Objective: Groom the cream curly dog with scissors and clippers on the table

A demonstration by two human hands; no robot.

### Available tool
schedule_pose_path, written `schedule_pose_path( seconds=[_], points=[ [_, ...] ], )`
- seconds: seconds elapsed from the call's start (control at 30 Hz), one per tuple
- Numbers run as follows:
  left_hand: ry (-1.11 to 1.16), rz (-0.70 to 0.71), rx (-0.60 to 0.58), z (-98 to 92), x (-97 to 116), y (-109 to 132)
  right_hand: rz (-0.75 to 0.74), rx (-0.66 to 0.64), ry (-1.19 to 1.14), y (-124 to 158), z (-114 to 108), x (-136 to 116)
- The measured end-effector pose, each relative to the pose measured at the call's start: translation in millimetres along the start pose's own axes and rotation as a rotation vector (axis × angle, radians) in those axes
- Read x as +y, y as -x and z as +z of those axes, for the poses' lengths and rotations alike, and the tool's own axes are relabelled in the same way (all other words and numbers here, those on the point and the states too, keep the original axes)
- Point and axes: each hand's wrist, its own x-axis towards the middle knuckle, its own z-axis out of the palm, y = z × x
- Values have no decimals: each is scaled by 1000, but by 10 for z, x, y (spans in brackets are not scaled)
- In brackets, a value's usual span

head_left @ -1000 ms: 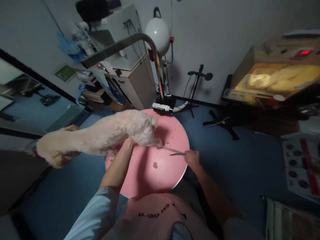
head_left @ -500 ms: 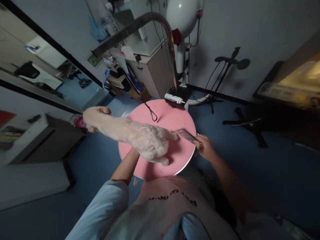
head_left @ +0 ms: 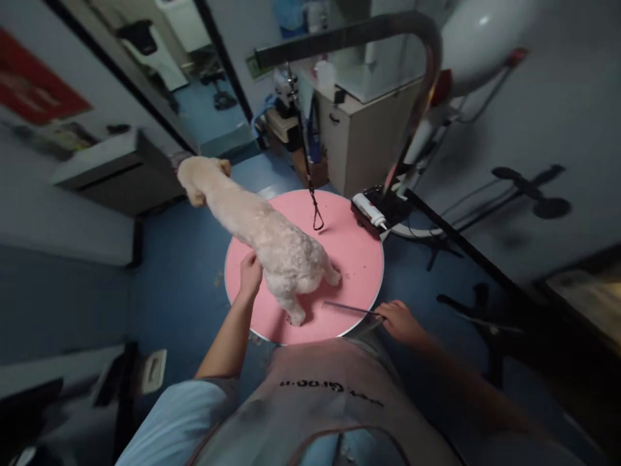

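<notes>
A pale, short-coated dog [head_left: 286,249] stands on a round pink table [head_left: 361,255], its rear toward me and its head stretched past the table's far left edge. My left hand [head_left: 251,275] is at the dog's left flank, fingers curled against its underside; what they hold, if anything, is hidden. In my right hand [head_left: 398,320] a thin metal comb [head_left: 349,307] is gripped by one end. It points left over the table's near right edge, behind the dog's hind legs and apart from them.
A curved metal arm [head_left: 427,71] rises over the table, with a black loop [head_left: 317,217] hanging above the surface. At the table's far right a white bottle [head_left: 369,210] lies on a black tray. Behind stand a cabinet [head_left: 361,136] and a white dryer [head_left: 485,39].
My left hand has come out from under the dog into sight beside its flank. The comb has pulled back from the hind leg toward me and turned edge-on. The camera view has turned left.
</notes>
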Motion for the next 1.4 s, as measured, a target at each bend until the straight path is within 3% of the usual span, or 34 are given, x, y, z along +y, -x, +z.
schedule_pose_path(
  seconds=[0.07,0.17,0.23,0.33,0.43,0.53,0.63,0.7,0.8,0.9,1.0,1.1,1.2,1.3,1.4],
  points=[
    [73,1,152,-103,-4,428,27,-16,34,-322,-21,284],
    [280,-182,107,97,21,921,-2,-24,76,-717,-89,568],
    [437,-294,106,367,26,1027,-62,-39,84,-864,-136,685],
    [642,-340,196,745,43,913,-205,62,-50,-1038,-267,729],
    [790,-376,203,960,114,726,-331,252,-252,-1389,-584,504],
    [905,-383,165,1009,208,629,-458,354,-313,-1864,-1039,27],
    [954,-421,154,923,267,579,-565,303,-255,-2122,-1343,-386],
    [955,-451,145,819,280,538,-639,185,-197,-2076,-1354,-489],
    [931,-478,55,673,289,473,-748,57,-273,-1880,-1179,-451],
    [922,-485,-24,607,319,423,-674,124,-568,-1889,-1057,-482],
    [952,-507,-14,611,368,381,-553,156,-772,-2073,-1079,-701],
    [971,-533,8,634,402,347,-553,-40,-861,-2041,-1068,-814],
    [952,-554,-12,666,408,331,-468,-253,-1000,-1681,-877,-648],
    [926,-552,-69,702,412,322,-331,-205,-1054,-1325,-579,-400],
    [911,-516,-121,718,424,303,-115,36,-859,-1232,-305,-246]
  ],
)
